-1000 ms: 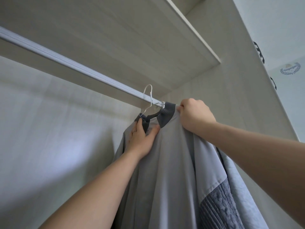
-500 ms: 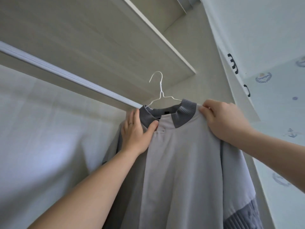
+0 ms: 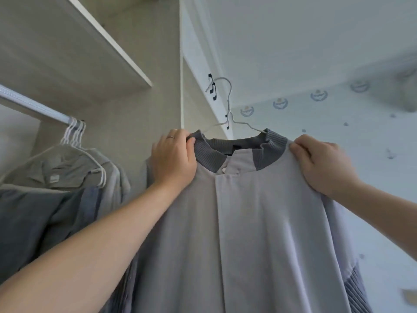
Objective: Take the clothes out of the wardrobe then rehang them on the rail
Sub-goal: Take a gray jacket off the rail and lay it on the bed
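A pale wood-grain shelf (image 3: 112, 53) sits left of a white wall (image 3: 338, 166) patterned with small blue crests (image 3: 318, 95).

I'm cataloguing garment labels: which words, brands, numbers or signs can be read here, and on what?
Nothing legible.
Pale tag on the collar of the olive shirt: too blurred.
Dark tag inside the collar of the grey jacket: no print readable.
Wallpaper emblems: blurred, no letters discernible.
Black marks on the white panel: shapes unclear.

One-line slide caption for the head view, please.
Left hand and right hand grip a grey jacket by its shoulders, its white wire hanger off the wardrobe rail.
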